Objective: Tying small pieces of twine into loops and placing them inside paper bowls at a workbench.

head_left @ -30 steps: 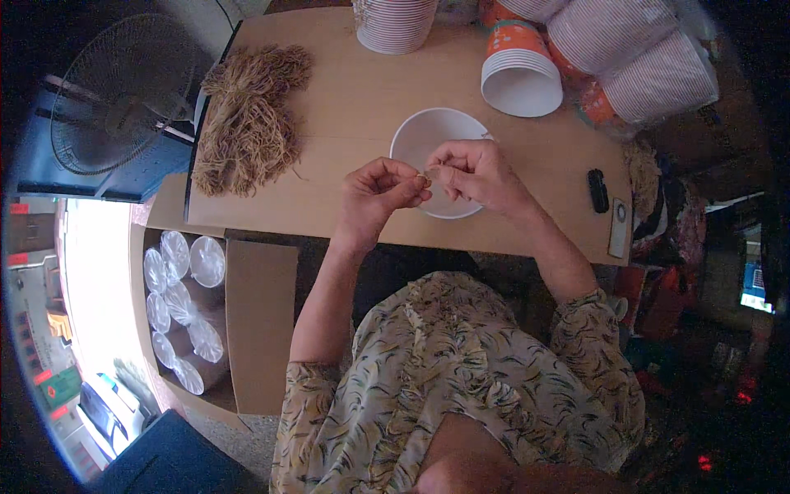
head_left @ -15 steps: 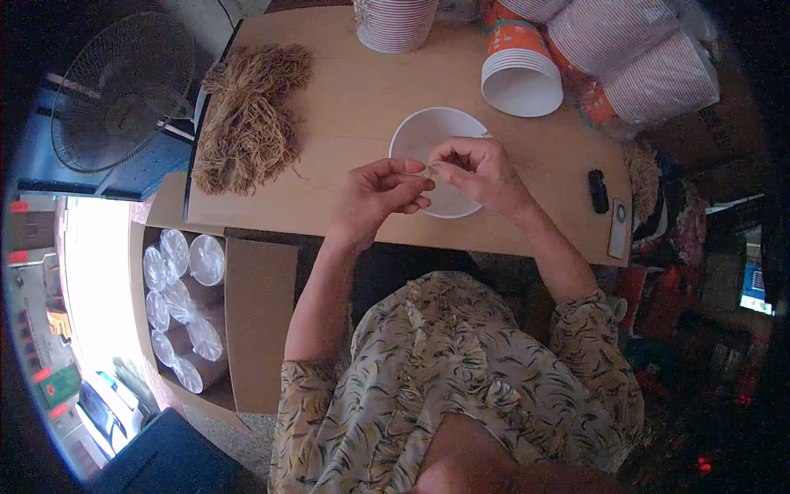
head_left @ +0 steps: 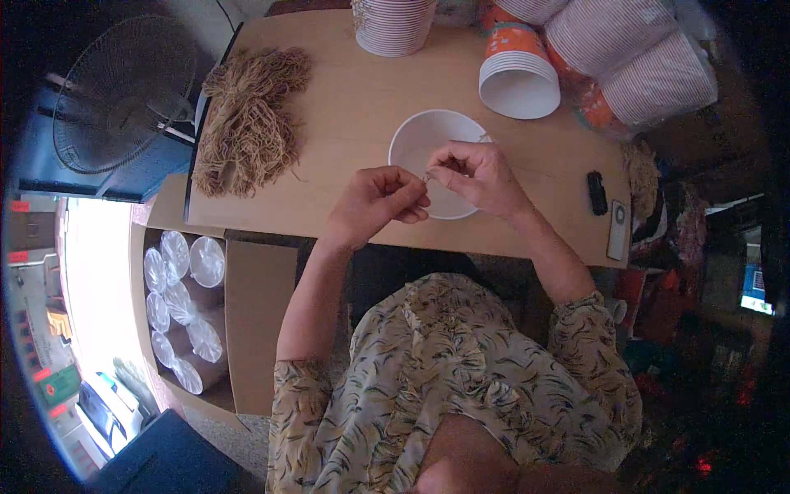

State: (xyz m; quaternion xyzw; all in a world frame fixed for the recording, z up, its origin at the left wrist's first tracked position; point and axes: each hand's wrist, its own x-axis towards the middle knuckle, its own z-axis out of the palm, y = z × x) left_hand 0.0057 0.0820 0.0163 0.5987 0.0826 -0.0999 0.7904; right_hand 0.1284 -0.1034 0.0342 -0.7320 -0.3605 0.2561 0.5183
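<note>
Over the near rim of a white paper tub point(head_left: 403, 136), my two hands meet with fingertips almost touching. My left hand point(head_left: 377, 204) is closed, its thumb pressed against curled fingers. My right hand point(head_left: 484, 177) pinches with thumb and forefinger. Between them shows a bit of thin, tan strand point(head_left: 428, 175), mostly hidden by the fingers and too small to make out well. The tub stands upright on the table, its inside white. At the table's left lies a heap of tan, crinkled cords point(head_left: 251, 123), gathered in bundles.
Stacked paper tubs point(head_left: 518, 86) lie at the back right, beside wrapped stacks point(head_left: 658, 78); another stack point(head_left: 395, 29) stands at the back. A black object point(head_left: 597, 193) and a remote control point(head_left: 617, 230) rest at the right edge. An open carton point(head_left: 262, 321) holds plastic-wrapped stacks. A fan point(head_left: 123, 95) stands left.
My left hand has rolled inward, its fingers curling tighter near the right fingertips. The right hand has shifted only slightly. The tub and cords stay in place.
</note>
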